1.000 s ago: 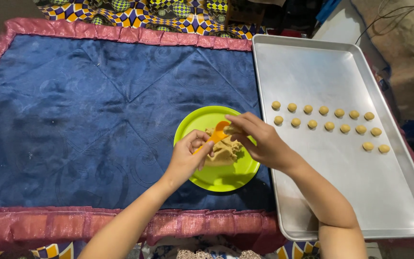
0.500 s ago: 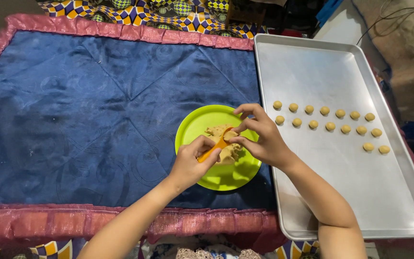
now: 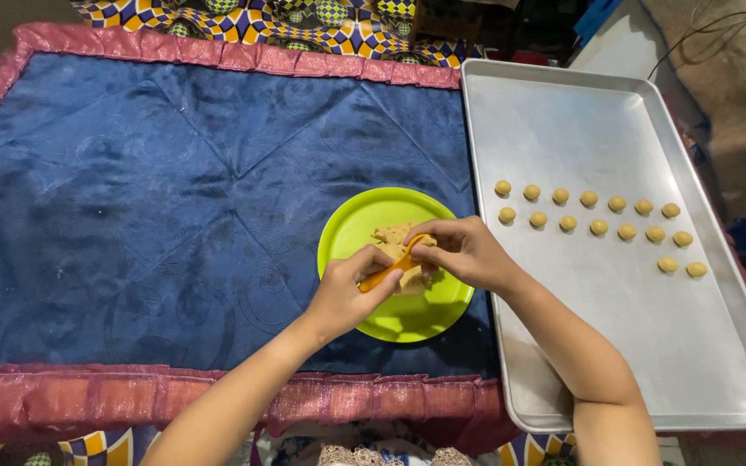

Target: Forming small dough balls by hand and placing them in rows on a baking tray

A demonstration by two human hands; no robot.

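Blue quilted cloth [image 3: 148, 198] with a pink shiny border covers the work surface; patterned fabric in yellow, purple and white shows along the far edge.

Head view, only one:
- Green plate [image 3: 364, 226] sits on the cloth, under both hands.
- Left hand [image 3: 349, 289] is curled shut on the handle of an orange spoon [image 3: 388, 270]; thumb on top, fingers wrapped below. Spoon runs up and right from those fingers toward the other hand.
- Right hand [image 3: 464, 252] has fingertips pinched narrow at the spoon's bowl end, touching it and the dough there. Can't tell if it holds a separate bit of dough or just presses on the spoon.
- Lump of tan dough [image 3: 393, 235] lies on the plate just beyond the left fingers and right under the right fingertips, partly hidden by them.
- Metal tray [image 3: 563, 121] lies just right of the plate, beside the right wrist; the right forearm crosses its near left corner.
- Dough balls [image 3: 597, 213] sit in two rows on the tray, well to the right of the right fingers, plus two more at the far right end, lower down. All apart from each other.
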